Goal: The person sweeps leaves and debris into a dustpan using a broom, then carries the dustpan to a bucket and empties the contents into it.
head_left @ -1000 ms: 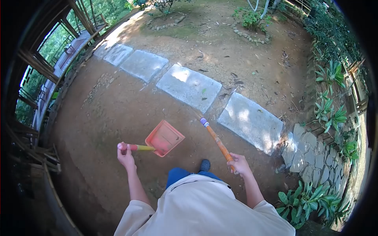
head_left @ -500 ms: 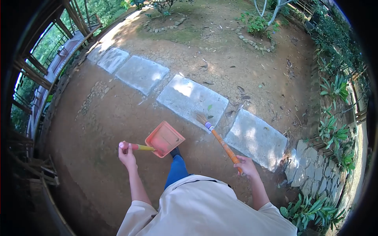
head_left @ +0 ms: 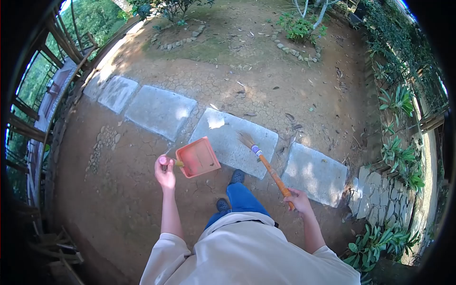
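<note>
My left hand (head_left: 165,175) is closed around the handle of a pinkish-red dustpan (head_left: 198,159). The pan is held out in front of me, and its corner overlaps a concrete slab (head_left: 223,124) in this view. A small dark leaf or bit of debris shows near its right edge. My right hand (head_left: 299,201) grips the orange-brown handle of a broom (head_left: 270,172), wrapped with a purple and white band. Its brown bristles point up and to the left over the same slab.
More slabs (head_left: 160,111) run in a diagonal row across cracked bare soil, with one (head_left: 315,175) to the right. Stone-ringed plants (head_left: 297,33) stand ahead. Leafy plants (head_left: 380,247) and flat paving stones (head_left: 377,197) border the right; a wooden railing (head_left: 28,109) lines the left.
I have stepped forward, one shoe now at the slab's near edge. The dustpan has moved up and swung closer to the slab; the green leaves by the bristles no longer show.
</note>
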Available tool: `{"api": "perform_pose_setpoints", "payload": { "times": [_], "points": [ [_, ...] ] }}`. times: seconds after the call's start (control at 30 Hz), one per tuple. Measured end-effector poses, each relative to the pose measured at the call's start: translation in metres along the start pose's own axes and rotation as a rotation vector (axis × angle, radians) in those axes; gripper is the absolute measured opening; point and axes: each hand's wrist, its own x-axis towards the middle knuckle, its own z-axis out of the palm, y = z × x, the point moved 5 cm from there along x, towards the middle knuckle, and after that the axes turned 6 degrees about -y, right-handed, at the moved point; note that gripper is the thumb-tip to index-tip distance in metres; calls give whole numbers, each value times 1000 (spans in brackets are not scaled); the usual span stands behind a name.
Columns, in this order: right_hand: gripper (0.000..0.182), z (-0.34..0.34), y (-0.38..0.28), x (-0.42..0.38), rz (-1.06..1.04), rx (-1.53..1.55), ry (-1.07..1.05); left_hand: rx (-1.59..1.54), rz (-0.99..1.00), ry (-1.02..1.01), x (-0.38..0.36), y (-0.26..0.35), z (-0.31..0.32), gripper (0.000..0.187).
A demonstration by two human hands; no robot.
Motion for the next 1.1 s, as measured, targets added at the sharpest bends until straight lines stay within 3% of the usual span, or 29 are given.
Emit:
{"api": "perform_pose_setpoints", "payload": {
  "times": [0.27,0.53,0.83,1.1],
  "points": [
    [66,27,-84,119,-7,46,21,135,61,-99,167,-20,93,32],
    [67,34,-191,235,24,177,61,129,90,-258,336,-13,241,30],
    [65,43,-226,245,137,316,257,95,140,-657,428,20,409,28],
    [69,132,-257,235,264,640,531,55,221,-1103,481,-4,576,27]
  ]
}}
